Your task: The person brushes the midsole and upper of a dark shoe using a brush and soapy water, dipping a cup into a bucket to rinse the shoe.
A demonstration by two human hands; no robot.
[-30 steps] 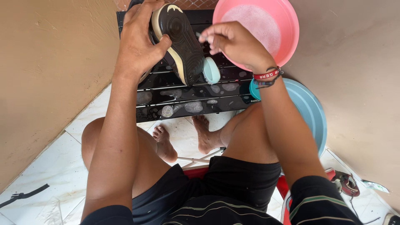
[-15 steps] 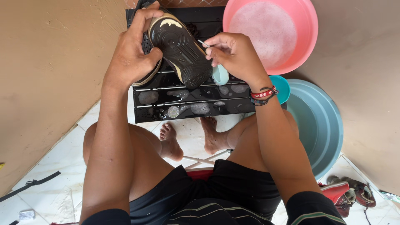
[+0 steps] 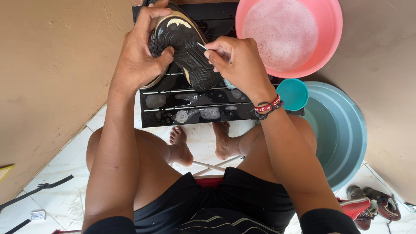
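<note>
Sitting person: seen from above, bare feet [image 3: 203,145] on white tile floor [image 3: 52,173], black shorts, knees apart
Near left: black strap [image 3: 34,190] on the tiles, well apart from the work
Near right: pair of worn shoes [image 3: 375,206] on the floor beside the blue basin
Mid: black slatted rack [image 3: 195,108] with foam blobs and wet patches, just beyond the feet
Right: large blue basin [image 3: 342,130], small teal cup [image 3: 292,93] at its far-left edge
Left hand [image 3: 141,60]: wrapped tight round the shoe [image 3: 186,54], thumb pressed on the sole, fingers curled over the far side
Shoe position: held sole-up over the far part of the rack, toe end pointing near-right
Right hand [image 3: 238,65]: pinched narrow on a thin pick [image 3: 201,45], tip touching the sole tread; red wristband at the wrist
Under right hand: bit of pale blue thing, mostly hidden, cannot tell what
Far right: pink basin [image 3: 331,39] full of soapy water, just beside the rack
Handling: looks light, rubber sole stiffish but flexes, upper soft; likely wet and soapy so slippery
Grip: best round the midfoot with thumb on the sole, as now; pick is thin, may bend or slip
</note>
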